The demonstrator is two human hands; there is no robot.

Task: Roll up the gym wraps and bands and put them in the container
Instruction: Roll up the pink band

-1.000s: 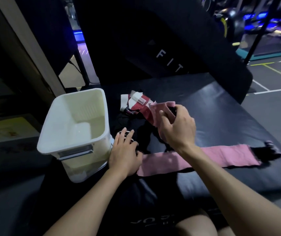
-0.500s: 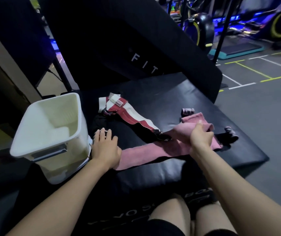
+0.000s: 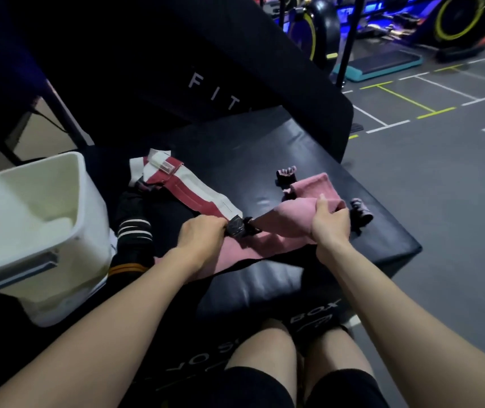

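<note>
Seemingly black padded box point(image 3: 308, 172), gym floor point(image 3: 441, 178)

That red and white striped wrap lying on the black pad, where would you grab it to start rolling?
Probably at the near end of the red and white striped wrap, by the dark tab the left hand already pinches. It lies flat and diagonal, so that free end is reachable from the person's side; the far end is bunched and folded, harder to roll from.

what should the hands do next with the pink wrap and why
Probably keep rolling: the right hand grips the folded end of the pink fabric wrap, while the left hand pinches its near part, lying flat on the black padded box. The white plastic container waits.
</note>
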